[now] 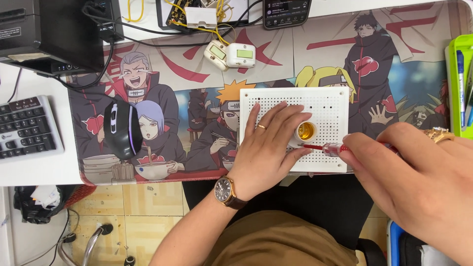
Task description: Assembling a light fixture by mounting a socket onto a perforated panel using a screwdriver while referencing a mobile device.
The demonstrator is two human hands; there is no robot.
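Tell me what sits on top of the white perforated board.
On the white perforated board stands a lamp socket with a brass inside. The left hand rests beside it and covers part of the board; whatever lies under that hand is hidden.

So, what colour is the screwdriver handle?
Clear with red, on the screwdriver in the right hand, head view.

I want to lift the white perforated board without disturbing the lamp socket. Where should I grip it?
Grip the perforated board by its bare far edge, coming from the far side. The left hand covers the near left part, the lamp socket sits mid-board, and the screwdriver crosses from the right.
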